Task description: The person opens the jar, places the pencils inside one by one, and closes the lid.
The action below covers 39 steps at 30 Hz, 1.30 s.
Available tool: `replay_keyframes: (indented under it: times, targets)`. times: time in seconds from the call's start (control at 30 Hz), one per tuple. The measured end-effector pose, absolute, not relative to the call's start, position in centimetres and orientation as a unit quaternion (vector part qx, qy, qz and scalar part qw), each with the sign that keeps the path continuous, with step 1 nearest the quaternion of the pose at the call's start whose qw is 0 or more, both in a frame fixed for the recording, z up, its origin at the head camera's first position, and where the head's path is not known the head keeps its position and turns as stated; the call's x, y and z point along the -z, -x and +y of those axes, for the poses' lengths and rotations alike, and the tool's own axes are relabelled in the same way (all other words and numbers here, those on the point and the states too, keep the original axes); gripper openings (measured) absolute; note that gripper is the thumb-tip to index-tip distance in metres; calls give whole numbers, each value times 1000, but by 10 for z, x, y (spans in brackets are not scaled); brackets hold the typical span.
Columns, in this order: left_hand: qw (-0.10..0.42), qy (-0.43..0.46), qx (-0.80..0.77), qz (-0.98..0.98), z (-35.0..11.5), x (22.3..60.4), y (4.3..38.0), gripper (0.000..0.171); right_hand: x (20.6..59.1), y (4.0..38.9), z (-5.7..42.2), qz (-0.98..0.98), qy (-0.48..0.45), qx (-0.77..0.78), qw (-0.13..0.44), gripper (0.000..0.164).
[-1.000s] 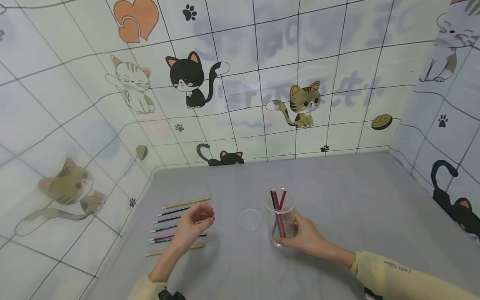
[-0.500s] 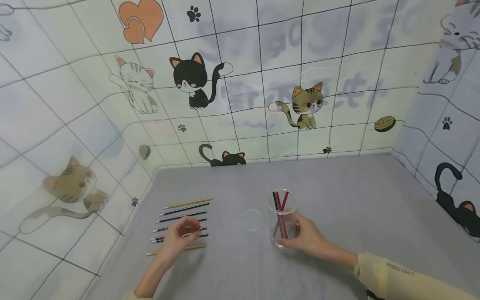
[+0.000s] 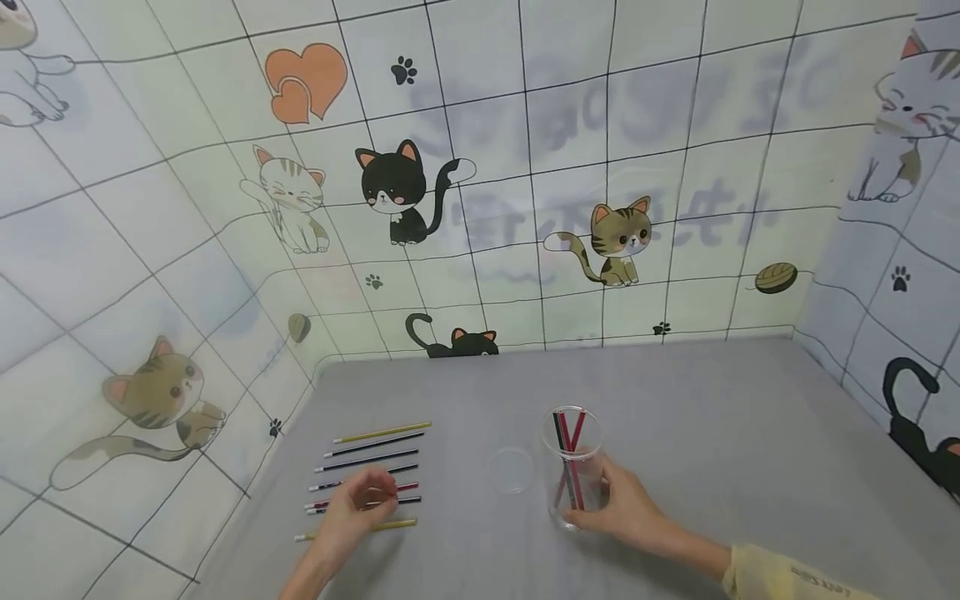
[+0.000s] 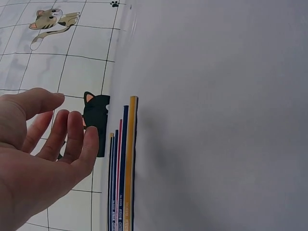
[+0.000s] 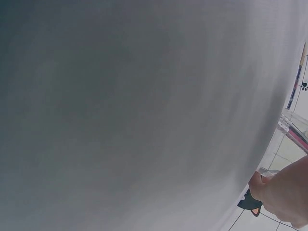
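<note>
My right hand [image 3: 630, 508] grips a clear cylindrical jar [image 3: 553, 479] near its base, thumb in front. Several red and dark pencils [image 3: 576, 483] lean inside the upright jar. In the right wrist view, the jar [image 5: 288, 120] and the hand [image 5: 284, 192] show only at the right edge. Over a row of pencils at the left hovers my left hand [image 3: 351, 512], fingers loosely bent and thumb apart, nothing between them in the left wrist view. The row includes a yellow pencil [image 3: 382, 432] farthest away, dark and red ones, and another yellow pencil [image 3: 396, 525] nearest me, partly covered by the hand.
A clear round lid [image 3: 511, 470] lies flat between the pencil row and the jar. Grey cloth [image 3: 690, 433] covers the table. Behind and at both sides stand walls of white gridded fabric [image 3: 495, 208] printed with cartoon cats.
My left hand has drawn left and a little nearer to me over the pencil row. The right hand keeps its hold on the jar. The head view has tilted slightly upward.
</note>
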<state>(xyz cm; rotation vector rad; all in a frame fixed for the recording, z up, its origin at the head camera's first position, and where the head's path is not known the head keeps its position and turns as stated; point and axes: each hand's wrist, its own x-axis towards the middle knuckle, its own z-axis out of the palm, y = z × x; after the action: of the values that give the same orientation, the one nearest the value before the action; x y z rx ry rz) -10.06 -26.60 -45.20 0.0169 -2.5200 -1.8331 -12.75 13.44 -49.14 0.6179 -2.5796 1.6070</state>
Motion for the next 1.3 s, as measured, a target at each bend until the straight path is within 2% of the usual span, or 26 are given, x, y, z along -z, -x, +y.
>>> replay_keyframes:
  times: [0.2, 0.6, 0.9, 1.13, 1.3]
  targets:
    - [10, -5, 590, -807, -268, 455, 104, 28, 493, 130, 135, -832, -204, -515, 37, 67]
    - [-3, 21, 592, -805, -276, 465, 106, 30, 493, 133, 134, -832, -202, -516, 34, 71]
    - [12, 28, 592, -805, -281, 473, 105, 31, 492, 130, 134, -832, -203, -516, 26, 71]
    - [22, 38, 591, -805, -283, 476, 107, 31, 492, 133, 136, -834, -210, -509, 50, 68]
    - [22, 32, 585, -810, -286, 477, 106, 33, 491, 132, 136, -834, -205, -512, 36, 67]
